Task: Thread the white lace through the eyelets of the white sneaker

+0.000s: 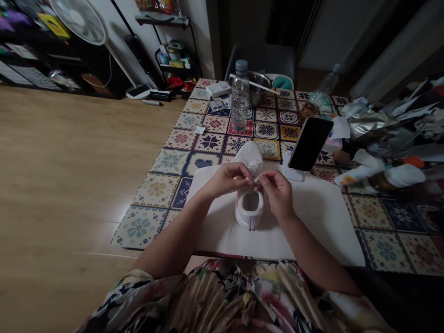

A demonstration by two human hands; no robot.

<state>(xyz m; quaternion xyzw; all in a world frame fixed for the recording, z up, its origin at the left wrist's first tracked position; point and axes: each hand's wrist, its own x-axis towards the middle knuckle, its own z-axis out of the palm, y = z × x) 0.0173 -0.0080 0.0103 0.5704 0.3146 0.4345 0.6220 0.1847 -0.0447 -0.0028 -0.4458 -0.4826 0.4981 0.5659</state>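
A white sneaker (249, 210) stands on a white sheet (312, 217) laid over the patterned table, its toe pointing away from me. My left hand (227, 178) and my right hand (277, 192) meet above the shoe's tongue. Both pinch what looks like a thin shoelace between thumb and fingers. The lace itself is too small and dim to see clearly.
A black phone (310, 143) leans on a white stand just beyond the sheet. A clear water bottle (240, 95), a metal bowl (258, 88) and a second bottle (321, 95) stand farther back. Clutter of packets and bottles (385, 162) fills the right. Wooden floor (69, 175) lies left.
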